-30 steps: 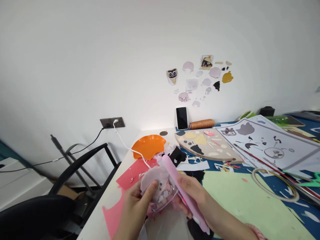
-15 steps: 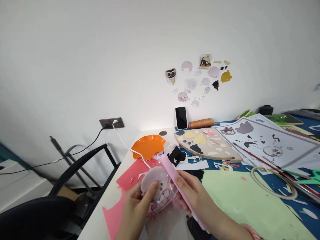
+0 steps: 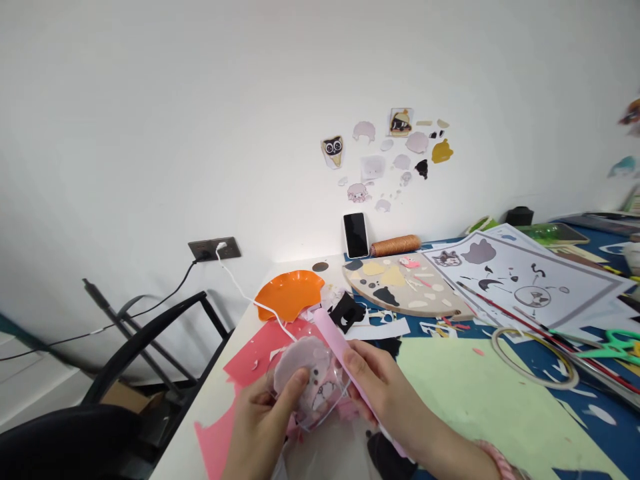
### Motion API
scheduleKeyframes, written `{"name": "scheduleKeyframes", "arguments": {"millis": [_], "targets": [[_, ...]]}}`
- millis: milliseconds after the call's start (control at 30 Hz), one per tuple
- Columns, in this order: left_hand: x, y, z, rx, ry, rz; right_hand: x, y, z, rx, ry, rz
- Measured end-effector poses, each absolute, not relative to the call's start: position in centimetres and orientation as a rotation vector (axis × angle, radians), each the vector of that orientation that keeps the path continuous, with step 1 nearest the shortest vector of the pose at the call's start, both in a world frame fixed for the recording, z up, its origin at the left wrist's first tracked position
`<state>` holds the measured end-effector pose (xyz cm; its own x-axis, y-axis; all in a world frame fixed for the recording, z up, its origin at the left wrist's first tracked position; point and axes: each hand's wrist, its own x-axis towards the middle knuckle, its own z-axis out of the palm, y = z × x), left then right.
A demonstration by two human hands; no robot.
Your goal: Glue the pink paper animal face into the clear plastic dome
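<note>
- Wears a pink, pale-flecked band around the right forearm, too blurred to tell bracelet from cuff.
- Leaves the left forearm bare to the lower edge of view.
- Shows bare fingers.

The slim tool is plain pink, the cut-out pale mauve. The bench is white along its left edge, near an orange dish and red-pink paper, and blue rightward, around pale-green paper and a grey-bordered white sheet.
</note>
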<state>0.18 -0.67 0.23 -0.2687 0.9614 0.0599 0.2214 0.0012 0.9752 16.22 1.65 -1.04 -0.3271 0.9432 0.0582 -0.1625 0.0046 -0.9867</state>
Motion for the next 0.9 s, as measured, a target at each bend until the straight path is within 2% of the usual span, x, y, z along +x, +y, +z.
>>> {"name": "scheduleKeyframes", "arguments": {"millis": [567,900], "targets": [[-0.6,-0.3,-0.6,1.265,1.531,1.313,16.3,1.7,-1.2,-0.861,-1.424,1.464],[-0.2,-0.7,0.4,1.195,1.503,1.344,16.9,1.9,-0.6,-0.864,-1.496,1.447]]}}
